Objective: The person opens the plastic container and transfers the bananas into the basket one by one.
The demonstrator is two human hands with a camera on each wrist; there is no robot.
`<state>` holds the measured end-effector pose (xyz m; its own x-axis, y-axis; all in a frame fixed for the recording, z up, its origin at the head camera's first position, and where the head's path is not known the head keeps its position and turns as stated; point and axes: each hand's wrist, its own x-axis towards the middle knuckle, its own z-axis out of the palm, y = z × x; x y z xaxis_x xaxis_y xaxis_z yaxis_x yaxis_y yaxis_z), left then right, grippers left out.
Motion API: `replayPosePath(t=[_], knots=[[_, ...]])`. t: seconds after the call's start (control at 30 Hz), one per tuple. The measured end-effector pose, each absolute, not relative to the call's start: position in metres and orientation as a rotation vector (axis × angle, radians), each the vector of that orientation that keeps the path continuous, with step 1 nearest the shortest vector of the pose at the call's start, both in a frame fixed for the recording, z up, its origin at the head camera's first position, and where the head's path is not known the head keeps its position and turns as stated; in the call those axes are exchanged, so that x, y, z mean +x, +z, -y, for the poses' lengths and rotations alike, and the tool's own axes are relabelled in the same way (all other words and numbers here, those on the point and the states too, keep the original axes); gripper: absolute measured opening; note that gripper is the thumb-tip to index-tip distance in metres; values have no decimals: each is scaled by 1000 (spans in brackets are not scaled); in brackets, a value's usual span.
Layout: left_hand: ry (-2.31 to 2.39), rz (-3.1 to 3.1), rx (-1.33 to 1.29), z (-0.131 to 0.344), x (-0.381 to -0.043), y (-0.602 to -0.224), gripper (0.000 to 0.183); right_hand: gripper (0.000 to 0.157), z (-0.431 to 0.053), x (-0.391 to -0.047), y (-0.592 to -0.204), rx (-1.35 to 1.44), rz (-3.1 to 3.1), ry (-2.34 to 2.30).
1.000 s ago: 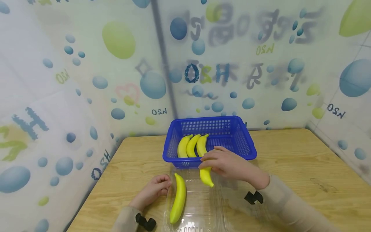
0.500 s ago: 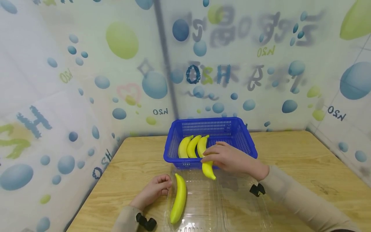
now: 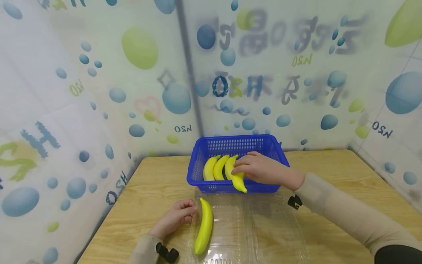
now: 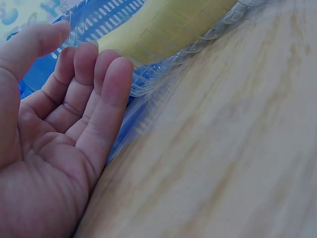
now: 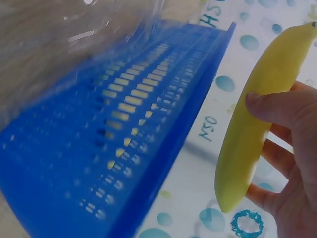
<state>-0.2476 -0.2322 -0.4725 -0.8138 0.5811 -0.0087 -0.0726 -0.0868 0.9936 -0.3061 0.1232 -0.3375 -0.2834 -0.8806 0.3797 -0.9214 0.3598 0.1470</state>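
Note:
My right hand [image 3: 260, 167] grips a yellow banana [image 3: 239, 182] between thumb and fingers, over the front rim of the blue basket [image 3: 205, 187]. In the right wrist view this banana [image 5: 242, 129] shows nearly whole, raised beside the basket's wall. Three more bananas [image 3: 209, 169] lie side by side in the basket's left half. At lower left, my left hand [image 3: 176, 217] pinches the left edge of a clear plastic clamshell container [image 3: 227, 227], thumb and fingertips right at its rim [image 4: 72, 37]. One banana [image 3: 204, 227] lies along that container's left side.
The container's other clear half [image 3: 275, 234] lies spread to the right on the wooden table [image 3: 333, 190]. Behind the basket stands a white curtain-like wall [image 3: 290, 121] printed with blue and green dots. Similar walls close in both sides.
My right hand has carried its banana forward and up, from over the container to over the basket's front rim. My left hand stays at the container's edge.

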Motion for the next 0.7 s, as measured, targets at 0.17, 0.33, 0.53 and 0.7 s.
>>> replayPosePath(t=[0.17,0.33,0.53,0.7], knots=[[1946,-1761,532,232,-247,-473,9,38,-127,-315,-331,1572,2233,116],[1949,-1777,524,231,-246,-473,7,37,-130,-323,-325,1548,2277,86],[1950,-1763,512,231,-245,-473,8,36,-131,-334,-321,1529,2326,68],[1956,-1763,512,232,-245,-473,9,36,-131,-344,-317,1518,2369,93]])
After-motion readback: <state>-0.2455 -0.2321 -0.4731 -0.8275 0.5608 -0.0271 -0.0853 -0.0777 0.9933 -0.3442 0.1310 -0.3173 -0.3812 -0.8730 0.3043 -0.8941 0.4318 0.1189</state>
